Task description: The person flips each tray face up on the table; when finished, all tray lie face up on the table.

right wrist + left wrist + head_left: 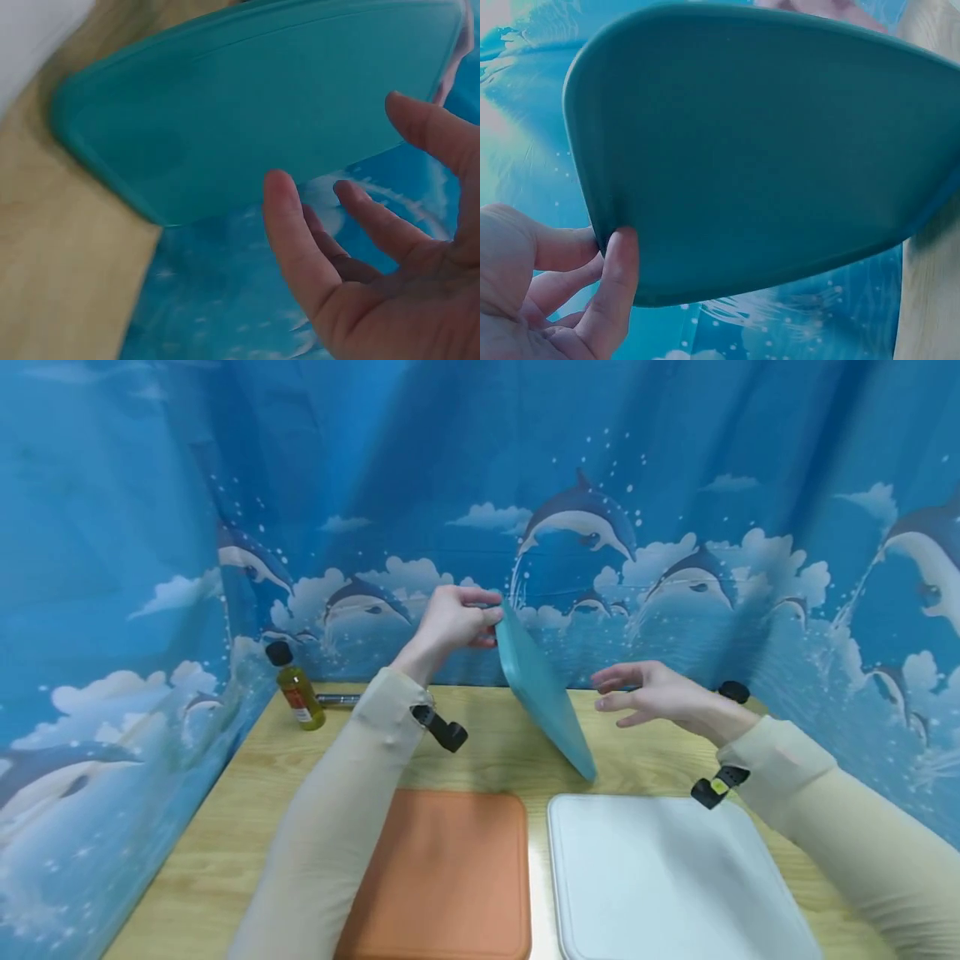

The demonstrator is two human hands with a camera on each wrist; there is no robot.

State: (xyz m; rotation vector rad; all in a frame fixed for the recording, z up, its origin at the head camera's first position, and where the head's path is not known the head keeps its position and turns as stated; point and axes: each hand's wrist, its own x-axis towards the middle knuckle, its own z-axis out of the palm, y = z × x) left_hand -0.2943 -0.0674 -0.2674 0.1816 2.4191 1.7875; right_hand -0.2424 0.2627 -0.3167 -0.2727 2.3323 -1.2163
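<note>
A teal cutting board [543, 693] with rounded corners stands tilted on edge over the wooden table, seen nearly side-on in the head view. My left hand [461, 617] pinches its upper corner between thumb and fingers; the left wrist view shows the thumb and fingers on either side of the rim [639, 296]. To the right of the board, my right hand [648, 695] is held in the air with loosely bent, spread fingers and nothing in it. In the right wrist view those fingers [289, 232] overlap the teal face of the board [247, 127].
An orange board [457, 868] lies flat at front left, partly under my left forearm. Beside it lies a white board [667, 868]. An oil bottle [298, 689] with a black cap is at back left, near a silvery rod [337, 699]. A black cap [733, 692] shows behind my right wrist.
</note>
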